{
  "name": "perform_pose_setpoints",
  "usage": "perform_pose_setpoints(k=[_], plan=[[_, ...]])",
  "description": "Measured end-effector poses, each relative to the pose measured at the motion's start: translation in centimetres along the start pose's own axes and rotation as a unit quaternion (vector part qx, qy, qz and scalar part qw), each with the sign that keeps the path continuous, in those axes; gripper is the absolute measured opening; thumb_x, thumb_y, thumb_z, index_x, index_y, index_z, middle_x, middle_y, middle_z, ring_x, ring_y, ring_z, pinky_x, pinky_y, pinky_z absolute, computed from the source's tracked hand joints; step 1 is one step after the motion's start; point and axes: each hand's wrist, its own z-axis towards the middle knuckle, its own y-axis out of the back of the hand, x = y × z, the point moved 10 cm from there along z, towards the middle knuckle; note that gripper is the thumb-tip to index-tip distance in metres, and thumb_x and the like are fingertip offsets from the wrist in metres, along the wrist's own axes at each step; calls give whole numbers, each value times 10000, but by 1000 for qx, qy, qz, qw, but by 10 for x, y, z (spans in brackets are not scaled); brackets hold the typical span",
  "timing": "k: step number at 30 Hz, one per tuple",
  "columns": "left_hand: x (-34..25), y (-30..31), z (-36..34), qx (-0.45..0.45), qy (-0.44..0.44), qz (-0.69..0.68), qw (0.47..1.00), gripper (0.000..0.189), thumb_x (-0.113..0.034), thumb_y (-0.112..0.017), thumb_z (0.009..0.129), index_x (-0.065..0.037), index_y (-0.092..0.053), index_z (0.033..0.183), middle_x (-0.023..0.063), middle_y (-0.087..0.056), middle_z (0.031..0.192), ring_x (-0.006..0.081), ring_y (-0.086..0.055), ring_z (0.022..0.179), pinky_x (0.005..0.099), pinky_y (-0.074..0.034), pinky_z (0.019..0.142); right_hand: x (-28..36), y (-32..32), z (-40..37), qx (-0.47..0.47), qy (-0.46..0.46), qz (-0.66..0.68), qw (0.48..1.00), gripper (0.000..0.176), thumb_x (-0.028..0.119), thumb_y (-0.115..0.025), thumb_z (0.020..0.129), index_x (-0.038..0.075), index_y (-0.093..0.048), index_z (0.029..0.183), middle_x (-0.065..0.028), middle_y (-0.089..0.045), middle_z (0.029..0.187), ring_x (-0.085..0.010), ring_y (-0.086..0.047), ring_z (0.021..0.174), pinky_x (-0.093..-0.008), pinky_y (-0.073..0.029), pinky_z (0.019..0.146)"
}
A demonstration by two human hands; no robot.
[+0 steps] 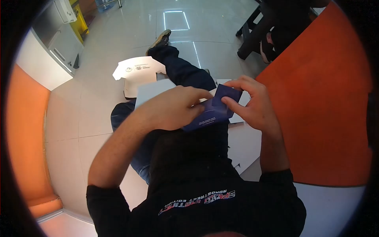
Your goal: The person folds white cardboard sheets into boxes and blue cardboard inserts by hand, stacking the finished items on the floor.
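A dark blue printed card piece with small white text lies over my lap, held between both hands. My left hand reaches in from the left, its fingers bent against the blue card's left part and upper edge. On the right, my right hand pinches a raised blue flap between thumb and fingers. A pale flat sheet shows behind my left hand. White card pieces lie beneath and beside the blue one, partly hidden by my right hand and forearm.
A cut white card with print rests beyond my knee. An orange panel stands close on the right, another orange surface at far left. Black furniture legs and another person's foot are at upper right.
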Motion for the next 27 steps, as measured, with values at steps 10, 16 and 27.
perform_pose_setpoints(k=[10, 16, 27], plan=[[10, -23, 6, 39, -19, 152, 987, 263, -92, -697, 938, -35, -753, 1188, 195, -761, 1087, 346, -729, 974, 422, -545, 877, 8, -26, -11, 41, 71, -51, 995, 301, 164, -812, 893, 86, -777, 1182, -108, -618, 965, -252, -615, 923, -376, -496, 773], [36, -28, 14, 9, -48, 14, 999, 236, -76, -736, 886, 9, -765, 1105, 205, -756, 1032, 366, -713, 985, 444, -531, 902, 2, -41, -18, 59, 124, -60, 989, 372, 207, -818, 872, 85, -749, 1217, -117, -605, 1043, -313, -581, 1060, -425, -444, 921], [14, -21, -3, 68, -41, 100, 992, 168, -156, -801, 866, -48, -774, 991, 118, -782, 982, 283, -752, 879, 405, -551, 794, -8, -8, -18, 52, 81, -73, 993, 378, 165, -825, 862, 92, -743, 1224, -116, -659, 991, -294, -582, 1054, -450, -375, 996]])
